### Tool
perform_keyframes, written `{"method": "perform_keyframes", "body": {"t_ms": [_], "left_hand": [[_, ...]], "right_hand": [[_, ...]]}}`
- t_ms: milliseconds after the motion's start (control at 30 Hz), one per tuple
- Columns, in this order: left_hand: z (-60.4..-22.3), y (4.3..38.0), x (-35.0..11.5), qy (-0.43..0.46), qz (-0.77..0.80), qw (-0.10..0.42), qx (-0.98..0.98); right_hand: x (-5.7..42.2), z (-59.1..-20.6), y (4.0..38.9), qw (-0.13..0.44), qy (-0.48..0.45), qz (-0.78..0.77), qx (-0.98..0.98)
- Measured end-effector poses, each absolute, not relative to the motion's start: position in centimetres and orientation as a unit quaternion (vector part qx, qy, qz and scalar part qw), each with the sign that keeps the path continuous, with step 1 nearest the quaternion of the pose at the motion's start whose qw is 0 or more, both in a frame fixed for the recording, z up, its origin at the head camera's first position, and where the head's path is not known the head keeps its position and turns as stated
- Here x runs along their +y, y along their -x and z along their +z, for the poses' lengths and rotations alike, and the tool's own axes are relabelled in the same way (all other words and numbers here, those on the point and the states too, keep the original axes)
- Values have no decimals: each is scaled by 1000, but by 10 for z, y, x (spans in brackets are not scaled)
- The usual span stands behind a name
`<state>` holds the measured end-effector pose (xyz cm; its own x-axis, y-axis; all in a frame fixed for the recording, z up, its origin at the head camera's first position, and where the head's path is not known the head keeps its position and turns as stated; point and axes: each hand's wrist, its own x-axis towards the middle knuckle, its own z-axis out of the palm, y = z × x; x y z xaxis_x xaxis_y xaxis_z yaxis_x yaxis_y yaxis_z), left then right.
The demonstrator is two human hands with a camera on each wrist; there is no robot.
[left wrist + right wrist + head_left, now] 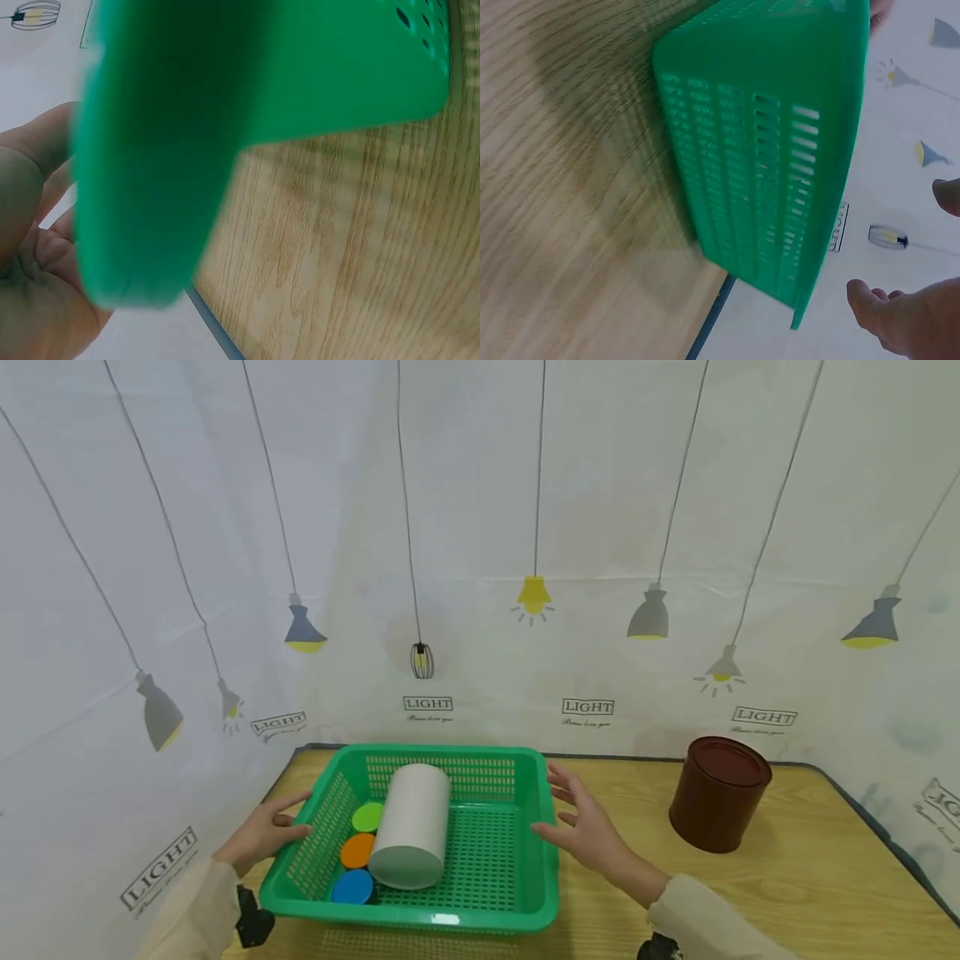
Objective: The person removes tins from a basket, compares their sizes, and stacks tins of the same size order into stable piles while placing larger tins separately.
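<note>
A green plastic basket (540, 877) with slotted walls sits on the table between my two hands. My left hand (264, 833) is at its left rim, fingers loosely bent; the left wrist view shows the hand partly hidden behind the blurred rim (150, 225). Beside the right rim is my right hand (588, 831), fingers spread. The right wrist view shows that hand (911, 319) apart from the basket wall. Inside the basket lies a white cylinder (412, 827). Along its left side are round-topped items in light green (367, 817), orange (357, 852) and blue (353, 887).
A dark brown lidded canister (720, 793) stands on the wooden table (622, 893), right of the basket. Behind and at both sides rises a white sheet (480, 527) printed with hanging lamps. A dark edge (600, 758) borders the tabletop at the back.
</note>
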<state>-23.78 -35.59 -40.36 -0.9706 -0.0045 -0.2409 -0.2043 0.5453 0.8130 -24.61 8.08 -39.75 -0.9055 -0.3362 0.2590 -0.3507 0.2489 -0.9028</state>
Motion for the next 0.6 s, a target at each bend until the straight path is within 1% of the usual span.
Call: {"method": "perform_keyframes", "body": {"t_ms": [300, 600], "left_hand": [[-404, 237, -355, 57, 471, 102, 874], [-403, 237, -354, 57, 462, 95, 880]], "right_hand": [[51, -387, 257, -40, -274, 542, -794], [23, -367, 275, -54, -294, 512, -805]]}}
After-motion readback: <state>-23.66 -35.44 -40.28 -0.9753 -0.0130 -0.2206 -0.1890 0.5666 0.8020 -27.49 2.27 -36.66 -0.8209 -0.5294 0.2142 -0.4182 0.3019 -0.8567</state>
